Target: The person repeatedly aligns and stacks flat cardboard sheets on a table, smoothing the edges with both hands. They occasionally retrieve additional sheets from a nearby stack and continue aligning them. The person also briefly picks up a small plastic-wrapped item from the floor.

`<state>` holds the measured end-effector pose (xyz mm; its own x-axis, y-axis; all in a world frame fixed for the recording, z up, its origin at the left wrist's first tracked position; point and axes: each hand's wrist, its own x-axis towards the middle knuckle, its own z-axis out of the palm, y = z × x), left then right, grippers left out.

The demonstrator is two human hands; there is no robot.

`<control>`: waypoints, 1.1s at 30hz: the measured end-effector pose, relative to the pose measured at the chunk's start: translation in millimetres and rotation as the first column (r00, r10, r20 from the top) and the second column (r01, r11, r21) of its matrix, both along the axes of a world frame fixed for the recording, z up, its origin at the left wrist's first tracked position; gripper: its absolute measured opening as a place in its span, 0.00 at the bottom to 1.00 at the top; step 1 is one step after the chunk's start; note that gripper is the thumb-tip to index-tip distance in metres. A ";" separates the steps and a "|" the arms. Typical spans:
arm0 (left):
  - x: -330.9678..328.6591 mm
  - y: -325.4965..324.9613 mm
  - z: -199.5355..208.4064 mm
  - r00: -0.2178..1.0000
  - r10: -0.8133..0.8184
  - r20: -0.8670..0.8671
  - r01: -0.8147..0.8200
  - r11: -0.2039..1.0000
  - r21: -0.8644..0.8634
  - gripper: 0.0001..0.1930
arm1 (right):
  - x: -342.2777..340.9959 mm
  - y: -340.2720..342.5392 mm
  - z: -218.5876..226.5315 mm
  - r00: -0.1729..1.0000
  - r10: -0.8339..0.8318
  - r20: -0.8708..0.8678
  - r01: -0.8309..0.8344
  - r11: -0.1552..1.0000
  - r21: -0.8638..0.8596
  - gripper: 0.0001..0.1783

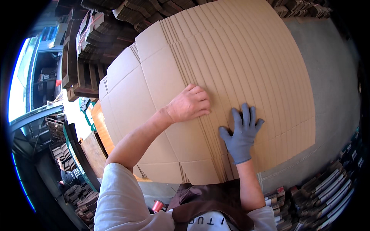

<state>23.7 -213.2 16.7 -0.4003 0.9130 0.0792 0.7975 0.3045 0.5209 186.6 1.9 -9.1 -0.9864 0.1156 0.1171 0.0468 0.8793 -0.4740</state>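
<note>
A broad, fanned-out stack of flat brown cardboard box blanks [269, 84] spreads in front of me, its overlapping edges running in long parallel lines. The leftmost blank shows fold creases and slots. My bare left hand [189, 104] rests on the stack near the middle, where several edges lie close together. Its fingers are curled under, and the fingertips are hidden. To its right and a little nearer, my right hand [242, 134] wears a grey glove. It lies flat on the cardboard with its fingers spread, holding nothing.
Bundled cardboard [104, 36] is piled on a wooden pallet [86, 79] at the far left. More stacked cardboard [323, 188] stands at the near right. Grey floor [323, 65] borders the right side. A red spool [158, 206] sits by my left arm. Another person [69, 175] is at the lower left.
</note>
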 end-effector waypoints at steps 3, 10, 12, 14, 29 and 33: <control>-4.0 0.5 -3.1 1.000 -0.013 -0.023 0.013 1.000 0.019 0.08 | 2.3 0.1 -1.1 1.000 -0.005 0.017 0.005 0.999 0.041 0.41; -2.2 1.0 -4.5 1.000 0.001 -0.028 -0.001 1.000 0.020 0.08 | -0.3 2.8 1.2 0.999 0.004 0.052 -0.005 1.000 0.012 0.41; -2.9 4.3 -4.4 1.000 -0.004 -0.014 0.004 1.000 -0.008 0.08 | 0.2 5.2 0.5 0.998 0.000 0.058 -0.001 1.000 0.020 0.41; -5.8 7.0 -1.3 1.000 -0.014 -0.022 0.014 0.999 -0.038 0.09 | -0.5 3.5 0.5 0.998 0.009 0.068 -0.011 0.999 0.032 0.41; -28.9 42.5 32.9 0.980 -0.198 0.003 0.180 0.882 -0.436 0.11 | 45.3 -14.4 17.2 0.969 0.015 0.245 0.059 0.955 -0.292 0.12; -30.3 50.7 42.0 0.978 -0.204 0.052 0.200 0.827 -0.525 0.10 | 34.2 -14.6 19.9 0.950 0.048 0.309 0.067 0.933 -0.353 0.11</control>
